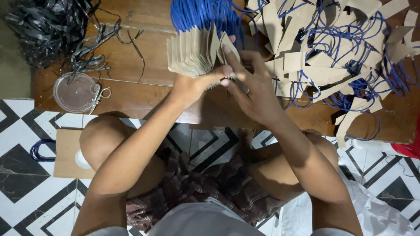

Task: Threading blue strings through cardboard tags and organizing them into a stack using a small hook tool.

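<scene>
The clear lid (pixel 75 91) on the board's near left edge looks empty; small scissors (pixel 101 95) lie against its right rim.

Your left hand (pixel 192 83) grips a fanned stack of brown card strips (pixel 194 52) from below, fingers curled tight around its lower end, the thumb pressed across the front. Blue cords (pixel 197 13) rise from the top of the stack. Your right hand (pixel 249 89) meets it from the right: the index finger stretches up along the outermost strip, the other fingers are bent and close together against the stack's side. The stack sits above the middle of the board, just left of the loose pile (pixel 337 57) of strips and blue cord.

The wooden board (pixel 144 57) lies low on a black-and-white patterned tile floor (pixel 26 175). Black plastic strands (pixel 48 30) are heaped at its far left corner. A brown paper bag (pixel 65 153) with a blue handle lies on the tiles beside your left knee.
</scene>
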